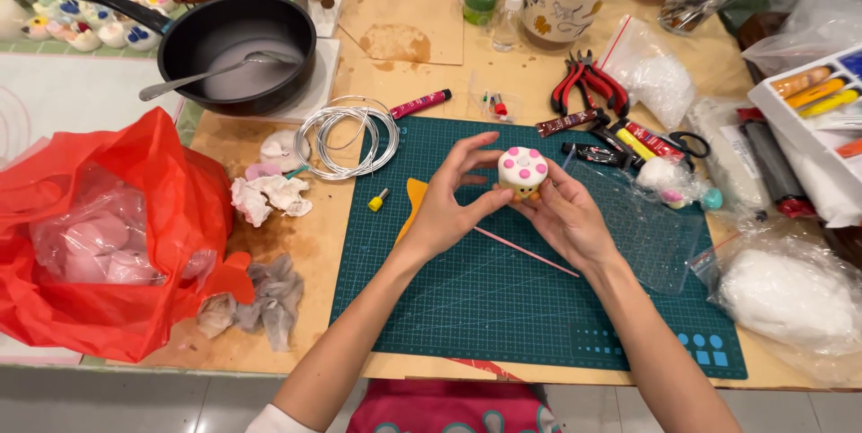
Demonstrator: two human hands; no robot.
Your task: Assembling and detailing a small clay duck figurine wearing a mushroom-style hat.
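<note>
Both hands are meeting over the far half of the green cutting mat, pinching a small clay cupcake with a white top and pink dots between them. The left hand is curling around its left side, thumb and fingertips touching it; the right hand is cradling it from below and the right. A thin pink stick is lying on the mat just beneath the hands. A coil of silver wire is sitting at the mat's far left corner, and red-handled pliers are lying beyond its far edge. A red plastic bag is slumping near the table's left edge.
</note>
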